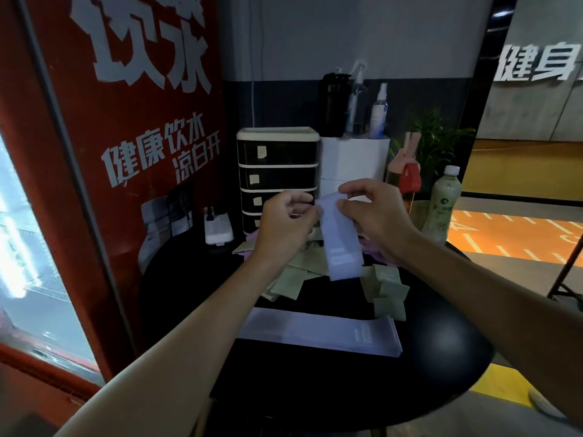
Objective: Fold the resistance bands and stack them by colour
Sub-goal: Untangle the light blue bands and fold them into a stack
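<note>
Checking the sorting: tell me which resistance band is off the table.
The pale lilac flat elastic band, pinched by the left hand and right hand. The sage-green bands and the stacked lilac bands lie on the round black table.

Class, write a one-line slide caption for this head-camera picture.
Over a black table, the left hand and right hand pinch a lilac band; a flat lilac stack lies nearest, loose green bands behind.

Black table (pixel 441 351) carries drawer unit (pixel 277 171), power strip (pixel 217 227) and green bottle (pixel 443 203); spray bottle (pixel 378 111) stands on white box (pixel 353 162).
</note>
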A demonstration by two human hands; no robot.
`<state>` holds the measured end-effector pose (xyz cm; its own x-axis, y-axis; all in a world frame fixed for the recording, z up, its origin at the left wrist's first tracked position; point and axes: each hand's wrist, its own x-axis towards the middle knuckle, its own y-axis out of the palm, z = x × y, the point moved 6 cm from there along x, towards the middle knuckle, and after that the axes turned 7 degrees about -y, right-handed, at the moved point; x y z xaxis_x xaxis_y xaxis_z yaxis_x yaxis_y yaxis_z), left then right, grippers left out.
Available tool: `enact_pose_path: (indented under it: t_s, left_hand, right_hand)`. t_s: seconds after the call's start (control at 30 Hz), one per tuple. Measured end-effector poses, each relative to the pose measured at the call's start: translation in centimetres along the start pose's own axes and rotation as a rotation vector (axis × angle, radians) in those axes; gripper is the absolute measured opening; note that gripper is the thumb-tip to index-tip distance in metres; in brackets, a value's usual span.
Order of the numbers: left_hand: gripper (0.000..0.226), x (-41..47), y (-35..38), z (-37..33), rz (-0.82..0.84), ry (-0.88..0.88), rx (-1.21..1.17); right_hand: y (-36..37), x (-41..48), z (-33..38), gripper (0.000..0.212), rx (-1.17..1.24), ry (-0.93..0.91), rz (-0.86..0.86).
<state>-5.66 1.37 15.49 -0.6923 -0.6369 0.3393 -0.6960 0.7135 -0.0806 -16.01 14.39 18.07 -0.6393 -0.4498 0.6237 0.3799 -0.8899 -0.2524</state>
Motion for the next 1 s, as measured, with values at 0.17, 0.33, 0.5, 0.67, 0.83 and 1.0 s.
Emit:
enact_pose_path:
  t_s: [0.17, 0.33, 0.5, 0.67, 0.83, 1.0]
  left_hand:
    - [0.01, 0.3, -0.3, -0.8, 0.028, 0.179, 0.164]
    - [0.038, 0.5, 0.9, -0.3, 0.391, 0.037, 0.145]
    - [0.032, -0.9, 1.1, -0.3, 0.543, -0.027, 0.137]
    - [0.015, -0.9, 0.2, -0.5, 0.547, 0.025, 0.272]
    - [0.007, -0.6, -1.2, -1.2, 0.461, 0.149, 0.387]
    - [0.009, -0.4, -3.1, -0.8, 0.466, 0.174, 0.511]
  right_hand:
    - [-0.6, -0.8, 0.7, 0.025, -0.02, -0.029, 0.116]
    - [-0.5, -1.8, 1.3, 0.035, 0.008, -0.046, 0.311]
    - [-1.2, -2.4, 1.8, 0.041, 0.037, -0.023, 0.387]
    - [-1.2, -3.7, 1.7, 0.038, 0.06, 0.077, 0.48]
    - [-1.6, -4.4, -0.1, 0.038, -0.043, 0.177, 0.581]
    - [-2.9, -5.0, -0.6, 0.009, -0.07, 0.184, 0.564]
